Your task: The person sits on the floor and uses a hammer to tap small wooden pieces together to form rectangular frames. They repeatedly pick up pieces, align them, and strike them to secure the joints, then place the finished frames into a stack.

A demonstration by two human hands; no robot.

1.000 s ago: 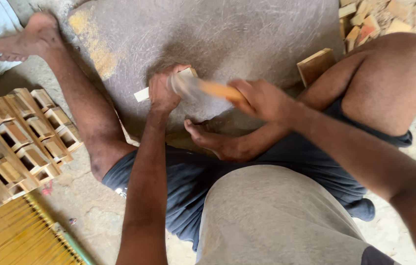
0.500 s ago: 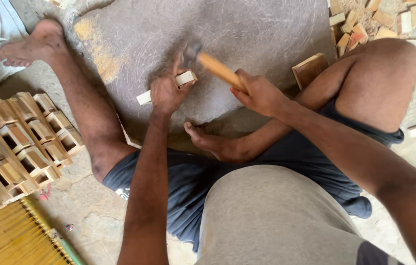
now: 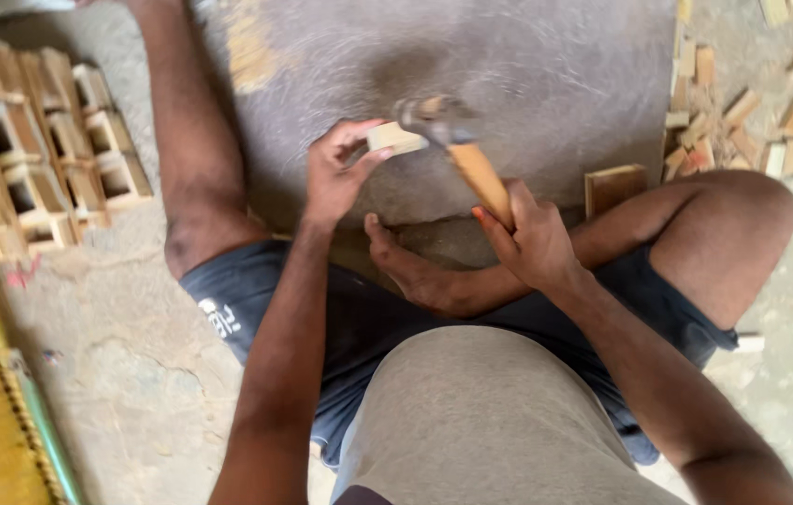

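A small pale wooden block (image 3: 394, 137) is held on the grey stone slab (image 3: 546, 65), pinched between the thumb and fingers of the left hand (image 3: 335, 173). The block is gripped from its left side, so that its right end is left bare. Just beside that end, touching or nearly touching it, the dark metal head of a hammer (image 3: 457, 140) is seen, blurred. The hammer's orange-brown wooden handle is clasped firmly by the right hand (image 3: 532, 238), which is placed below and to the right of the block, well clear of it. Both hands are thus closed: the left on the block, the right on the hammer.

Beneath the hands, a bare foot (image 3: 415, 271) is tucked in against the slab's near edge, and dark blue shorts (image 3: 359, 318) are worn over the crossed legs. A larger wooden piece (image 3: 615, 187) is propped upright near the right knee. Loose wooden offcuts (image 3: 771, 103) are scattered at the upper right. Rows of small open wooden boxes (image 3: 36, 150) are stacked on the floor at the left.
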